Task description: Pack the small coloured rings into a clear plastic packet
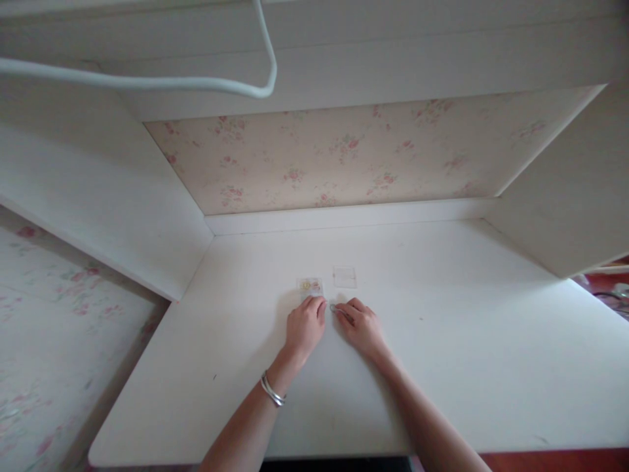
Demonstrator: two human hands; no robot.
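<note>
Card (310,286) (small, see-through, gold dot inside) lies on desk (442,341), at left hand (305,326) fingertips; fingers together, pressing card edge. Right hand (360,323) just beside, pinching small tool (334,307). Clear lid (344,276) ahead of right hand. Step: hold card still, tool at edge. Next needs steady, gentle push.

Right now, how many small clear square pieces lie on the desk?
2. One with a yellow motif lies at the left hand's fingertips; a plain clear one lies apart, beyond the right hand. Hands may hide more.
</note>
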